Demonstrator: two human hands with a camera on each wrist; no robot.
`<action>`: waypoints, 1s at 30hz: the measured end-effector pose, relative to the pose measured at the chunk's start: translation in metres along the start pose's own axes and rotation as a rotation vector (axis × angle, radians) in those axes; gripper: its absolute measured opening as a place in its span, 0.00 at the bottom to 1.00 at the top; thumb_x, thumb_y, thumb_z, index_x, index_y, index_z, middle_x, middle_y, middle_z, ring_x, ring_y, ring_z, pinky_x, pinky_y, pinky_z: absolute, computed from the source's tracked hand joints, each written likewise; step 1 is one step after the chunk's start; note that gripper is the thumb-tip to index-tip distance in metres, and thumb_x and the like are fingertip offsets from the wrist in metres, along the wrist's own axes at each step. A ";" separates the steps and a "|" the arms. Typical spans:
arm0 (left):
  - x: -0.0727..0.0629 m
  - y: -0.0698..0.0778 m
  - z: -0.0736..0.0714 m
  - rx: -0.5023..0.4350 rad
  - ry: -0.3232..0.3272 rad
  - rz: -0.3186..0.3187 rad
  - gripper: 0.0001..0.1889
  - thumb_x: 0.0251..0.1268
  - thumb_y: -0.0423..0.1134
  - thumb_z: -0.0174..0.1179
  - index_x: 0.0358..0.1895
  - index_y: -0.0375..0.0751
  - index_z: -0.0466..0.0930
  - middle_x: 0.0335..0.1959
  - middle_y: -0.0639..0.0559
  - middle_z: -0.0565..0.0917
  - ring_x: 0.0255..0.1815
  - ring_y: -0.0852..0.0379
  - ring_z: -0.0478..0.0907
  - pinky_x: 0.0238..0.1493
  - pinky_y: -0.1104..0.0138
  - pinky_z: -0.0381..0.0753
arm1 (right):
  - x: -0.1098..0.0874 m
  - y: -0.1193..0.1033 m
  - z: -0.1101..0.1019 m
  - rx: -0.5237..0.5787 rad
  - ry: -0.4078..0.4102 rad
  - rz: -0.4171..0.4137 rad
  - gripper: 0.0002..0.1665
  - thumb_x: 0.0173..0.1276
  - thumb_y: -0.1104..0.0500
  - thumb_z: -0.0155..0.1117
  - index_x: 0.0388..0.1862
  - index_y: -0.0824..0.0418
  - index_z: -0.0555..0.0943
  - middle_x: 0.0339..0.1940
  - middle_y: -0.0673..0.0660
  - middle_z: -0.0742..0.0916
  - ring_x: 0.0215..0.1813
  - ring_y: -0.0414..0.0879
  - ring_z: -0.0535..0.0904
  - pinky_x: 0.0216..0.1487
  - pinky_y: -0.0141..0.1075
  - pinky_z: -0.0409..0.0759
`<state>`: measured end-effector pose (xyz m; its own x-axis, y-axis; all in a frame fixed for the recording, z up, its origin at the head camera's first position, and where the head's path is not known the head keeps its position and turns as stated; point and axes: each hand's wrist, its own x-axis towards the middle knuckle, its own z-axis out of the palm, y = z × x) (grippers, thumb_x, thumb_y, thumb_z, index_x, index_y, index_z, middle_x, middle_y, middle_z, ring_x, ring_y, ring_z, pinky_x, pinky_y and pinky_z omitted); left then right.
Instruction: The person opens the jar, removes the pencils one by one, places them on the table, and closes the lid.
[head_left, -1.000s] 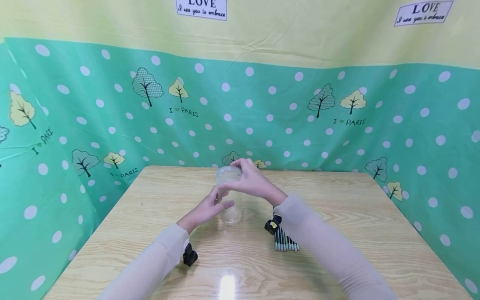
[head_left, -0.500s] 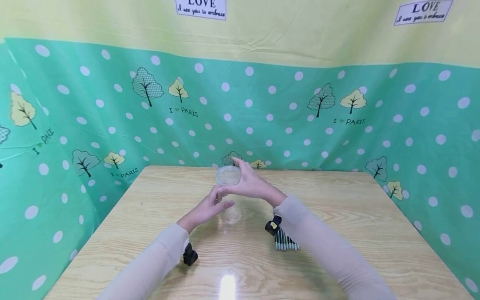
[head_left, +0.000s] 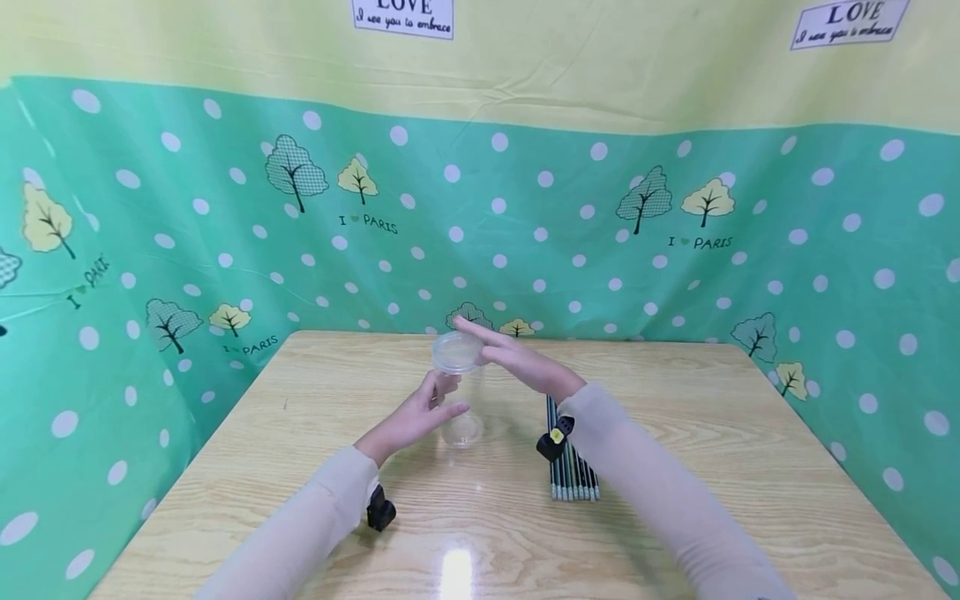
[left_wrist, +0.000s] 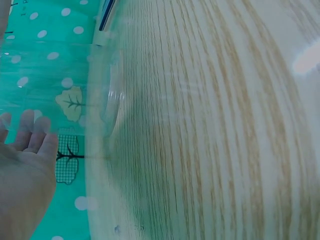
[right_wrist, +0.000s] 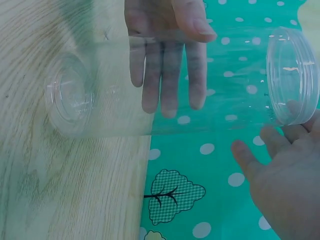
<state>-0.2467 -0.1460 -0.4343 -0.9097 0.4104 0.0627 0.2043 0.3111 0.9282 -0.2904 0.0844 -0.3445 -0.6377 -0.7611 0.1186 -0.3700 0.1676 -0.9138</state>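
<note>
A clear plastic jar (head_left: 462,432) stands upright on the table, with a round clear lid (head_left: 456,352) on top. My left hand (head_left: 411,421) holds the jar's side. In the right wrist view, the fingers of this left hand (right_wrist: 167,70) show through the clear wall, with the thumb on the other side. My right hand (head_left: 517,358) is at the lid's right edge, its fingers extended and spread. Whether the right fingers touch the rim (right_wrist: 295,77) is hard to tell. The left wrist view shows the jar wall (left_wrist: 50,90) against the left fingertips.
A row of dark pencils (head_left: 576,483) with pale ends lies on the wooden table (head_left: 337,367), right of the jar and partly under the right wrist's camera (head_left: 553,443). A green and yellow printed cloth (head_left: 420,208) hangs behind the table.
The right hand has loosened from the lid; its fingers have straightened and its wrist has shifted slightly right. The left hand and jar stay in place.
</note>
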 end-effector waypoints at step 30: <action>-0.001 -0.001 0.000 0.016 0.009 -0.026 0.33 0.72 0.56 0.60 0.72 0.55 0.55 0.75 0.39 0.60 0.77 0.39 0.54 0.72 0.38 0.55 | 0.005 -0.024 0.027 -0.402 0.368 0.149 0.51 0.51 0.38 0.80 0.69 0.59 0.72 0.56 0.58 0.73 0.52 0.49 0.72 0.48 0.42 0.77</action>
<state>-0.2459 -0.1468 -0.4349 -0.9180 0.3944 0.0415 0.1859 0.3354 0.9235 -0.2671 0.0595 -0.3327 -0.8696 -0.4544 0.1931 -0.4404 0.5369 -0.7196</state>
